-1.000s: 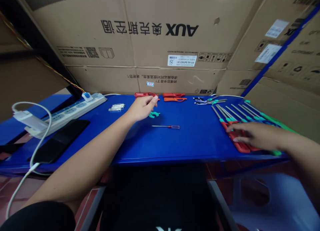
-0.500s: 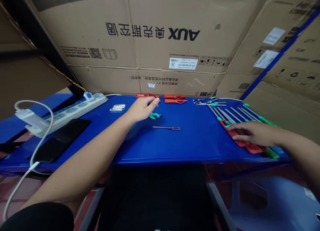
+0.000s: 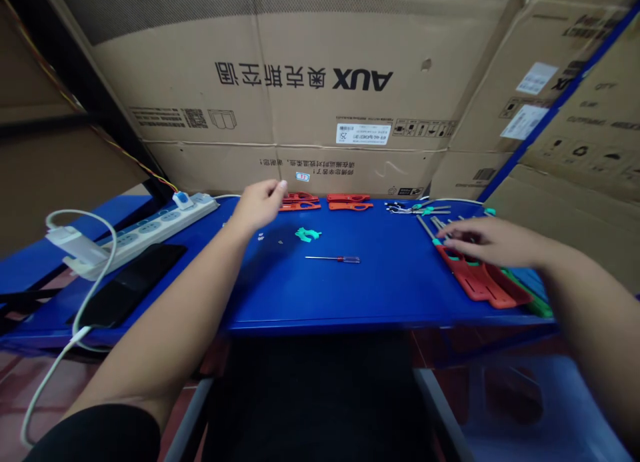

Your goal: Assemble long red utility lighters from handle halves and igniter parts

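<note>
Head view: red-handled tools [image 3: 470,275] lie side by side on counter [image 3: 390,295], right end, handles nearer person, probably for easy pickup. Right hand [image 3: 483,241] over them, fingers loosely bent; hold cannot be told. Left hand [image 3: 257,205] near red casings [image 3: 349,202], fingers curled, contents hidden. Screwdriver [image 3: 333,259] between hands, seemingly for shared reach.

A blue table [image 3: 280,292] carries red-handled tools [image 3: 470,279]; green pieces [image 3: 302,234]; a screwdriver [image 3: 341,259]; a phone [image 3: 127,285].

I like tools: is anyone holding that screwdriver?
No, the screwdriver lies on the blue table, apart from the left hand and the right hand.
</note>
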The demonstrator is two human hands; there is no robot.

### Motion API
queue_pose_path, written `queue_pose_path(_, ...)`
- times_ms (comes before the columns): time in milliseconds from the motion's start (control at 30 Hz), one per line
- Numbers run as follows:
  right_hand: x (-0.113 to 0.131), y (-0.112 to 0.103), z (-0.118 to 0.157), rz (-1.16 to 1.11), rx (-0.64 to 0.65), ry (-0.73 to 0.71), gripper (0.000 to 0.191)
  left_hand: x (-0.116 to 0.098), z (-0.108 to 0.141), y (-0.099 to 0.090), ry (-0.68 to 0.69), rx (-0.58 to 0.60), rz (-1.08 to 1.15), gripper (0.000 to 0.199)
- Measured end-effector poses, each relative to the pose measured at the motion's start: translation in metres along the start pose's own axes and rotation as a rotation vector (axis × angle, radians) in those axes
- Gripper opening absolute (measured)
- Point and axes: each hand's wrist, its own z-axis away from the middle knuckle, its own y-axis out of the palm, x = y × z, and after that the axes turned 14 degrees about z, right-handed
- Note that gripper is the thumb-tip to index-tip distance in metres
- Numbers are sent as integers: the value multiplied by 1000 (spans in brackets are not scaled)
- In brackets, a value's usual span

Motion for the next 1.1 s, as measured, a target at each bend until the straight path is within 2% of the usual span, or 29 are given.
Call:
queue_pose_path(67,17,1,-38,-34,-70,-16,38,17,-8,-15,-60,-88,-54,51)
queue_pose_path(167,46,20,-98,-31,-230,87,38,40,-13,-30,-127,-143,-156,41)
queue_pose_path(233,63,40,-130,-30,-271,116,34,49,-13,-31,-141,-115,-219,33)
queue_pose_path(300,77,62,-149,-25,-282,126,29,55,-12,-25,-121,-37,-269,26)
queue_pose_path(367,83,80,-157,-8,-291,137,32,57,-11,-13,-77,64,-308,24)
queue_pose_path(433,83,93,-158,12,-303,122,37,59,-11,0,-44,139,-340,31)
queue_pose_path(600,76,106,-159,48,-301,59,37,61,-16,22,-55,223,-396,39)
queue_pose_path(900,87,115,-172,65,-225,-37,36,64,-17,31,-43,324,-443,37)
queue_pose_path(1100,89,114,-172,82,-179,-41,37,68,-17,34,-57,326,-445,37)
